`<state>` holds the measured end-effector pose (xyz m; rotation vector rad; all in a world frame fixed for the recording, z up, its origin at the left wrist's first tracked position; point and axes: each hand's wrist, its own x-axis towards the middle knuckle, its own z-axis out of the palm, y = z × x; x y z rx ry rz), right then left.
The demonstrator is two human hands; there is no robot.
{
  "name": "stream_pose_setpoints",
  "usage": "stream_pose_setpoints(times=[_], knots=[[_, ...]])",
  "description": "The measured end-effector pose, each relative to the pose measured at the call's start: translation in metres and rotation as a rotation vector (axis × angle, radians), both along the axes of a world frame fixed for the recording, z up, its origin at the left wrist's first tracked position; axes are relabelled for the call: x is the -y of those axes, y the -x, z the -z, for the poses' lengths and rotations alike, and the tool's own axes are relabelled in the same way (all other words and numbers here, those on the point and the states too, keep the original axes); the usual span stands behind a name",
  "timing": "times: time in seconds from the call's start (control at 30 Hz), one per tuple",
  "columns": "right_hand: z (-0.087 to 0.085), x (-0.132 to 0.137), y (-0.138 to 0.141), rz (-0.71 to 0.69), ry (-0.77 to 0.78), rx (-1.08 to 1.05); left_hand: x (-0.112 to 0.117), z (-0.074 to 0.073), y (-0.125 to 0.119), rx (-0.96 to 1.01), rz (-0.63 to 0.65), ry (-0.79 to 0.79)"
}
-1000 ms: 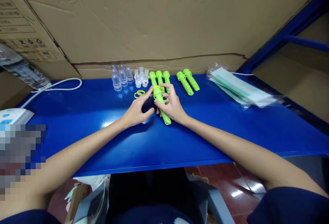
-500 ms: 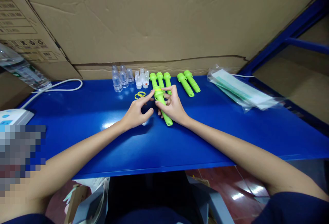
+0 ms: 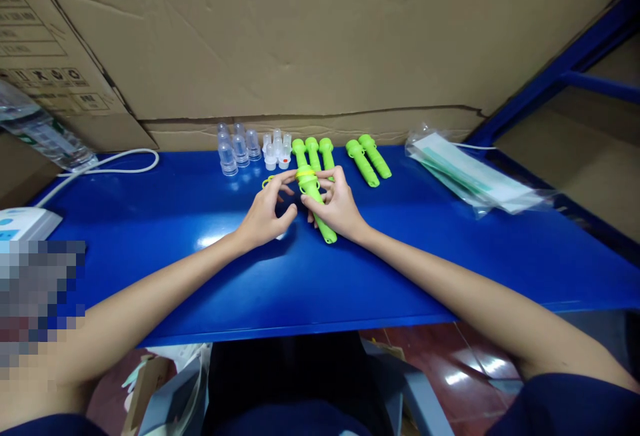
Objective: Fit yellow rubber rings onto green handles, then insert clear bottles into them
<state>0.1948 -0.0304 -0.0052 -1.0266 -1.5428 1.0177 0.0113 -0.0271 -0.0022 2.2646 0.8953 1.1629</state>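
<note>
My right hand (image 3: 339,206) is closed around a lime-green flashlight-shaped tube (image 3: 320,213), held tilted with its wide head away from me. Around that head sits a yellow ring (image 3: 305,174), touched on the right by my right index fingertip. From the left, my left hand (image 3: 266,215) reaches its index fingertip to the same ring, its thumb apart and its palm holding nothing. A loose yellow ring (image 3: 269,181) lies on the blue table just beyond my left hand, partly covered by it.
Behind stand several clear plastic domes (image 3: 228,158), white-based clear parts (image 3: 271,156), and more lime-green tubes (image 3: 299,149), two of them (image 3: 363,164) farther right. A plastic-wrapped packet (image 3: 475,173) lies right. Left are a bottle (image 3: 53,136), a white cable (image 3: 145,167) and a power strip (image 3: 30,224).
My left index finger has moved up and right against the ring on the tube's head. My left hand now covers part of the loose rings. The right hand keeps its grip.
</note>
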Motion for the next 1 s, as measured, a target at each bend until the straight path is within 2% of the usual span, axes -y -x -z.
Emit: stream_pose_setpoints(times=[0.33,0.73,1.0], knots=[[-0.0006,-0.0002,0.0004,-0.037,0.008,-0.007,-0.0009,0.0002,-0.0007,0.024,-0.002,0.025],[-0.0056,0.0052,0.0003,-0.190,-0.033,-0.004,-0.0044,0.0010,-0.0008,0.168,0.019,0.096],[-0.0049,0.0014,0.0087,-0.243,0.018,-0.019,-0.0081,-0.0026,-0.0031,0.265,-0.069,0.138]])
